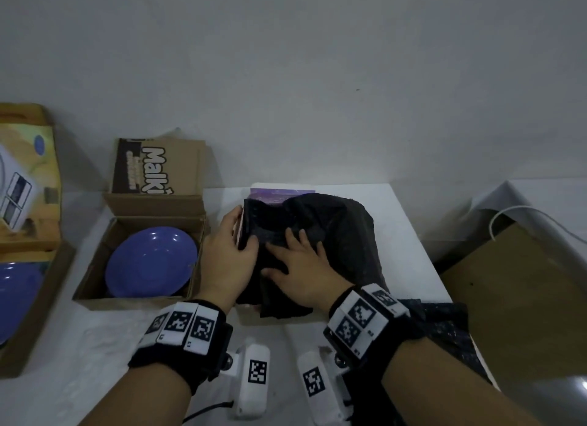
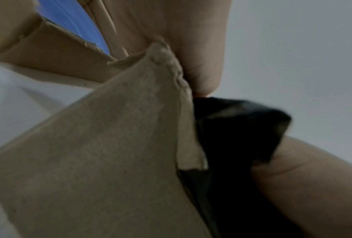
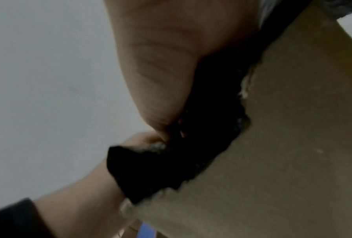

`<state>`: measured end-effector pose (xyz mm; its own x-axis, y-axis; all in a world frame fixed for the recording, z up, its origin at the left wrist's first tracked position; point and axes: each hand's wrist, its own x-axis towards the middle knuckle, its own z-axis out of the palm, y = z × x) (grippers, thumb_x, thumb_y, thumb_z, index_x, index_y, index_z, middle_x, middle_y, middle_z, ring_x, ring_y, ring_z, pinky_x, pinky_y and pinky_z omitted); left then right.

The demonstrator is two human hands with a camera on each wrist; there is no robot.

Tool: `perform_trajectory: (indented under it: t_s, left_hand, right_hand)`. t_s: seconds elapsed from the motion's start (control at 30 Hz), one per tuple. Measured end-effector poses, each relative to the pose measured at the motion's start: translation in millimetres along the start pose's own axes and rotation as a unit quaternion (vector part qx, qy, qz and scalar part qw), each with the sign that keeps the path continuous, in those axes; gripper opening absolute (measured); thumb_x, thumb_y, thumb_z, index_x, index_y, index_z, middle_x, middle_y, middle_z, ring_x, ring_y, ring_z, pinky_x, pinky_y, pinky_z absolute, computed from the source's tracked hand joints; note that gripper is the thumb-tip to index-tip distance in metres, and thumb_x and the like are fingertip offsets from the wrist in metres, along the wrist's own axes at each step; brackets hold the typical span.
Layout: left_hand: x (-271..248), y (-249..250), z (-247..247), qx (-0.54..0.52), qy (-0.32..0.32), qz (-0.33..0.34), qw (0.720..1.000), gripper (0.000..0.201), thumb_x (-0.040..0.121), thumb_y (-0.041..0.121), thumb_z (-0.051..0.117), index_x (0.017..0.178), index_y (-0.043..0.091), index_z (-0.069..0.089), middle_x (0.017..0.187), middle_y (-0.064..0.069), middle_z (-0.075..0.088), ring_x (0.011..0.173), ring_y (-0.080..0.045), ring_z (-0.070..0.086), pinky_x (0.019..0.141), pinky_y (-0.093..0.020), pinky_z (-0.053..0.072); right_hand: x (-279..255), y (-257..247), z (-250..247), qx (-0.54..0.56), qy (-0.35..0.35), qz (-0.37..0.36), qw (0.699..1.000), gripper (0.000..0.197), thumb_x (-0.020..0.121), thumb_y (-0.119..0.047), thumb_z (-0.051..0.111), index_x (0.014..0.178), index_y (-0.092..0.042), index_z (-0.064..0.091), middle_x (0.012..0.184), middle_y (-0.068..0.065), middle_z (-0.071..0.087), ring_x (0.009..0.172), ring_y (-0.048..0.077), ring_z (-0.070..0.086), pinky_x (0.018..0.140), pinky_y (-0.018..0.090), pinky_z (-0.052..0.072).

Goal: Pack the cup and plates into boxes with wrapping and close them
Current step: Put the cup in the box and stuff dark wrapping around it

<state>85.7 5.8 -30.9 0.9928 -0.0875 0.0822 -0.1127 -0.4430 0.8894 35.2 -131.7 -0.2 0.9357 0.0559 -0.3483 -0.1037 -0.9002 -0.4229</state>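
A black wrapping (image 1: 343,228) bulges out of a small box (image 1: 279,192) with a purple print, in the middle of the white table. My left hand (image 1: 235,235) grips the box's left wall, thumb on the wrapping (image 2: 232,128) and fingers (image 2: 171,32) outside the cardboard (image 2: 110,145). My right hand (image 1: 295,260) lies flat on the wrapping (image 3: 191,145) with fingers spread, pressing it down. No cup shows. A blue plate (image 1: 152,260) lies unwrapped in an open brown "Malkist" box (image 1: 152,203) to the left. Another blue plate (image 1: 16,295) sits in a larger box (image 1: 35,314) at the far left.
A second piece of dark wrapping (image 1: 444,324) lies under my right forearm at the table's right edge. Beyond that edge are a brown cardboard sheet (image 1: 514,298) and a white cable (image 1: 508,213). A grey wall stands close behind the table.
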Motion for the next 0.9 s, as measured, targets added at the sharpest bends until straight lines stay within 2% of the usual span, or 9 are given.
perform_trajectory:
  t_s: [0.1, 0.17, 0.27, 0.33, 0.43, 0.5, 0.57, 0.73, 0.9]
  left_hand:
    - [1, -1, 1, 0.008, 0.001, 0.001, 1.0, 0.06, 0.083, 0.008, 0.057, 0.138, 0.029, 0.041, 0.128, -0.003, 0.06, 0.113, -0.022, 0.057, 0.094, -0.032, 0.044]
    - [1, -2, 1, 0.012, 0.005, 0.004, 1.0, 0.055, 0.081, 0.004, 0.054, 0.126, 0.035, 0.045, 0.117, -0.004, 0.062, 0.104, -0.025, 0.058, 0.088, -0.037, 0.048]
    - [0, 0, 2, 0.033, 0.015, 0.025, 0.999, 0.04, 0.083, 0.004, 0.053, 0.109, 0.035, 0.05, 0.098, -0.005, 0.063, 0.09, -0.027, 0.06, 0.077, -0.04, 0.05]
    - [0, 0, 2, 0.014, 0.018, 0.037, 0.999, 0.032, 0.084, 0.013, 0.061, 0.108, 0.031, 0.052, 0.101, 0.002, 0.062, 0.096, -0.023, 0.059, 0.081, -0.039, 0.05]
    - [2, -4, 2, 0.002, -0.016, 0.028, 0.999, 0.052, 0.074, 0.019, 0.072, 0.118, 0.036, 0.048, 0.116, 0.006, 0.059, 0.107, -0.019, 0.056, 0.091, -0.041, 0.049]
    - [3, -5, 2, 0.012, -0.025, 0.026, 0.999, 0.065, 0.072, 0.012, 0.068, 0.124, 0.04, 0.042, 0.12, 0.003, 0.059, 0.109, -0.021, 0.056, 0.093, -0.041, 0.049]
    - [3, -4, 3, 0.027, -0.018, 0.029, 0.999, 0.071, 0.073, 0.003, 0.063, 0.13, 0.035, 0.038, 0.124, -0.003, 0.056, 0.111, -0.024, 0.054, 0.095, -0.037, 0.046]
    - [1, 1, 3, 0.028, -0.004, 0.032, 0.999, 0.068, 0.074, -0.005, 0.059, 0.129, 0.029, 0.037, 0.115, -0.002, 0.057, 0.104, -0.027, 0.056, 0.087, -0.036, 0.047]
    - [0, 3, 2, 0.027, 0.001, 0.033, 0.999, 0.055, 0.077, -0.003, 0.058, 0.113, 0.033, 0.037, 0.096, 0.005, 0.054, 0.083, -0.026, 0.06, 0.074, -0.049, 0.051]
  right_hand:
    - [-8, 10, -21, 0.095, 0.231, -0.007, 0.968, 0.048, 0.082, -0.035, 0.063, 0.128, -0.032, 0.052, 0.144, 0.002, 0.042, 0.136, 0.02, 0.033, 0.112, 0.044, 0.028]
    - [-18, 27, -37, 0.084, 0.335, 0.092, 0.934, 0.055, 0.079, -0.039, 0.064, 0.131, -0.032, 0.045, 0.142, 0.002, 0.039, 0.131, 0.024, 0.036, 0.108, 0.047, 0.031]
    - [-30, 63, -49, 0.219, 0.251, 0.288, 0.898, 0.079, 0.082, -0.06, 0.054, 0.145, -0.028, 0.02, 0.153, 0.012, 0.022, 0.137, 0.033, 0.028, 0.11, 0.052, 0.026]
    - [-32, 84, -43, 0.4, 0.175, 0.333, 0.836, 0.088, 0.08, -0.07, 0.047, 0.149, -0.025, 0.015, 0.149, 0.01, 0.033, 0.132, 0.032, 0.037, 0.108, 0.045, 0.032]
    - [-37, 94, -36, 0.516, 0.086, 0.329, 0.786, 0.089, 0.067, -0.079, 0.051, 0.136, -0.023, 0.047, 0.131, 0.001, 0.057, 0.116, 0.025, 0.054, 0.103, 0.043, 0.041]
    - [-38, 89, -41, 0.522, 0.128, 0.297, 0.789, 0.062, 0.077, -0.066, 0.057, 0.118, -0.02, 0.062, 0.116, 0.002, 0.065, 0.104, 0.023, 0.059, 0.095, 0.04, 0.047]
    - [-37, 85, -49, 0.466, 0.218, 0.273, 0.813, 0.048, 0.082, -0.048, 0.064, 0.117, -0.016, 0.058, 0.112, 0.005, 0.064, 0.098, 0.022, 0.061, 0.083, 0.035, 0.049]
    - [-46, 48, -64, 0.156, 0.398, 0.116, 0.897, 0.029, 0.085, -0.021, 0.061, 0.113, -0.02, 0.051, 0.097, -0.003, 0.057, 0.081, 0.015, 0.053, 0.07, 0.026, 0.039]
    - [-38, 9, -34, -0.133, 0.39, 0.027, 0.911, 0.033, 0.073, -0.006, 0.062, 0.106, -0.008, 0.06, 0.098, 0.012, 0.056, 0.073, 0.026, 0.056, 0.052, 0.028, 0.039]
